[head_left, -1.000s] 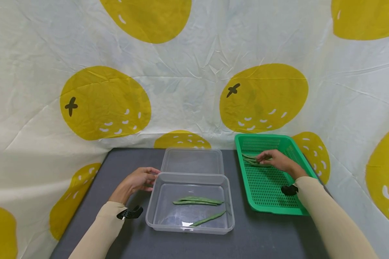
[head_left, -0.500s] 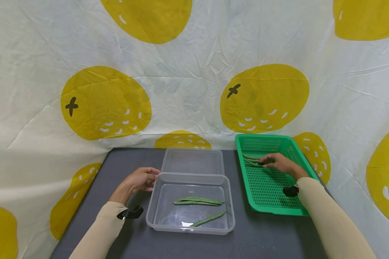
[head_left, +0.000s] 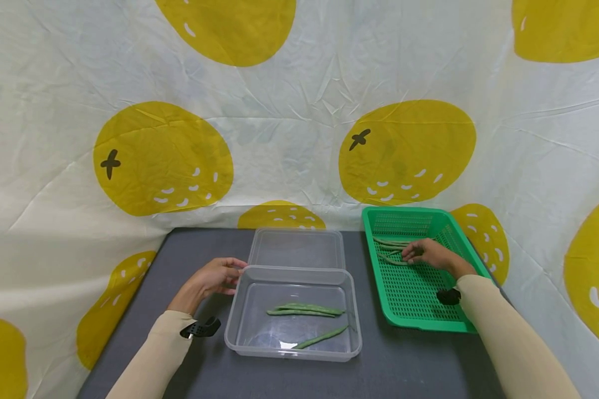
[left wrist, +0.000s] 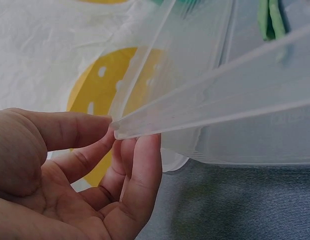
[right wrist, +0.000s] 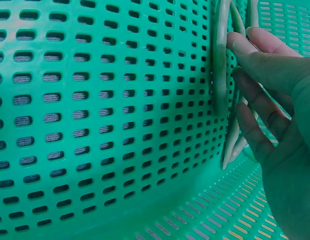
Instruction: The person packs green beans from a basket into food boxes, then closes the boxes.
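My right hand (head_left: 413, 254) is inside the green slotted basket (head_left: 429, 326), fingers curled over a green bean (head_left: 391, 259) that sticks out to its left. Two more beans (head_left: 390, 243) lie just behind it. The right wrist view has my fingertips (right wrist: 239, 47) on one bean (right wrist: 219, 75), and another bean (right wrist: 230, 145) runs under the fingers. My left hand (head_left: 231, 271) rests with relaxed fingers at the back left corner of the clear plastic container (head_left: 239, 313); in the left wrist view the fingers (left wrist: 140, 160) touch under its rim (left wrist: 219, 95). Three beans (head_left: 304, 309) lie in that container.
A second clear shallow tray (head_left: 296, 249) stands right behind the container. Everything sits on a dark grey table (head_left: 199, 244). A white cloth with yellow fruit prints (head_left: 159, 160) hangs behind and on both sides, close to the basket's right edge.
My right hand has drawn back a little toward me and curled, pulling one bean away from the others in the basket. The left hand has stayed still.
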`<state>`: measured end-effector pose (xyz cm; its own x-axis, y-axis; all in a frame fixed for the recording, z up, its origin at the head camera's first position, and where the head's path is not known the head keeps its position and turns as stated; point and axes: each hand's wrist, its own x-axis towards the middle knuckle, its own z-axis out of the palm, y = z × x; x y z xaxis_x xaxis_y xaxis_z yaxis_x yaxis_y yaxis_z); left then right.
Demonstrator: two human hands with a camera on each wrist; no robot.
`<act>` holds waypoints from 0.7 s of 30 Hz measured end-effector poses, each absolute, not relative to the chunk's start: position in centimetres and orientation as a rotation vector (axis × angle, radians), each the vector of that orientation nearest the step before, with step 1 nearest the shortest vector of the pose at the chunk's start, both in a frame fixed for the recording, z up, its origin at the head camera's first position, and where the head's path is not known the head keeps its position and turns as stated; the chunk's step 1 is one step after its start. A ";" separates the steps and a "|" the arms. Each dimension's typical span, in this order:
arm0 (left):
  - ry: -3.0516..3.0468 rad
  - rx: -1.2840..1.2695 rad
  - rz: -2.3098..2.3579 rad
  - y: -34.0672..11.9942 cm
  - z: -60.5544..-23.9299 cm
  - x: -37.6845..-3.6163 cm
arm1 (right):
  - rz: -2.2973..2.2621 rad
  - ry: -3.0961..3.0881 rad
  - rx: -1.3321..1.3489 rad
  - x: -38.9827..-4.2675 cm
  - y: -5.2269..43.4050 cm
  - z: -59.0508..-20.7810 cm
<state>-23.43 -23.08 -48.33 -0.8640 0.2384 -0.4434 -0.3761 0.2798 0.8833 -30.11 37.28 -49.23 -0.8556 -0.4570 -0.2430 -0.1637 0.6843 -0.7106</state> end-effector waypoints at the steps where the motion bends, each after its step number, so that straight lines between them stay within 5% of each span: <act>1: 2.054 -0.124 1.625 -23.1 -48.3 -23.4 | -0.992 2.489 -0.490 -30.1 37.3 -49.2; 21: 2.059 -0.134 1.625 -23.0 -48.4 -23.5 | -0.766 2.510 -0.532 -29.7 38.1 -49.5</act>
<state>-23.52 -23.01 -48.40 -0.8653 0.2302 -0.4453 -0.3797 0.2793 0.8820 -29.66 38.14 -49.47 -0.8197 -0.4805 -0.3116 -0.2247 0.7703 -0.5968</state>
